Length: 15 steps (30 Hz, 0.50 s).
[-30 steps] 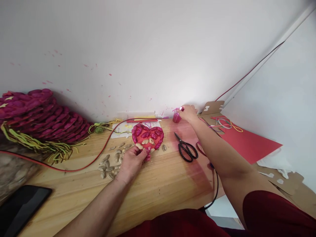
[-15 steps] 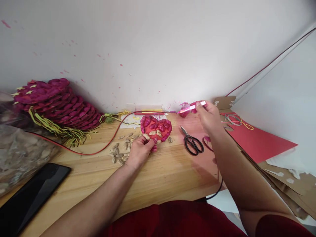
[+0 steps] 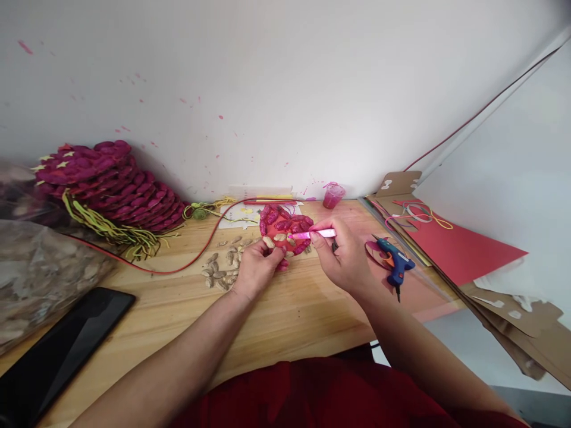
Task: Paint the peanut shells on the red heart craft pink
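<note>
My left hand is closed on the lower left edge of a red heart-shaped piece covered with peanuts. Most of its peanuts are painted magenta; a few in the middle, such as a pale peanut, are bare. In my right hand a white-handled paintbrush is pinched, its pink tip at one of the pale peanuts. Loose peanuts lie left of the heart. Behind it, near the wall, stands a clear cup of pink paint. The scissors are almost wholly hidden behind my right hand.
Stacked magenta peanut pieces with yellow-green strings lean at the left. A bag of peanuts and a black phone lie nearer. Right are a blue glue gun, red card and cardboard. A red cord crosses the table.
My right hand has come from the paint cup, left and nearer, bringing the paintbrush tip to the heart. The cup and glue gun are now uncovered, the scissors hidden. My left hand still holds the heart.
</note>
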Motion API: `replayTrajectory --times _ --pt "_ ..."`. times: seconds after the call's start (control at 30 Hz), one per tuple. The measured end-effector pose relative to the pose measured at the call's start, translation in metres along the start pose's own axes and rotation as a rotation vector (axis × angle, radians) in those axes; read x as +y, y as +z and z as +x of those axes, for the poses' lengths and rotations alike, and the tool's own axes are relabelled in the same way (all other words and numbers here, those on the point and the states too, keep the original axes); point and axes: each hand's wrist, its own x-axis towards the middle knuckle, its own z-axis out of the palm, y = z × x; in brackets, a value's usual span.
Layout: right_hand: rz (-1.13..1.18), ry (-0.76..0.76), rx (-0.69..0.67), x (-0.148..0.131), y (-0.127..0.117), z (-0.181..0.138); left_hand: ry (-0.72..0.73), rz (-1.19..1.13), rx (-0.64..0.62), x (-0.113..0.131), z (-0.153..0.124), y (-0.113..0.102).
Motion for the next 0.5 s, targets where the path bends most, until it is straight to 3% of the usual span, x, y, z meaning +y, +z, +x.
replayTrajectory --times 0.5 --pt "-0.063 -0.132 0.035 0.0009 0.0054 -0.0025 0.020 0.090 -0.014 0.0002 0.0015 -0.0014"
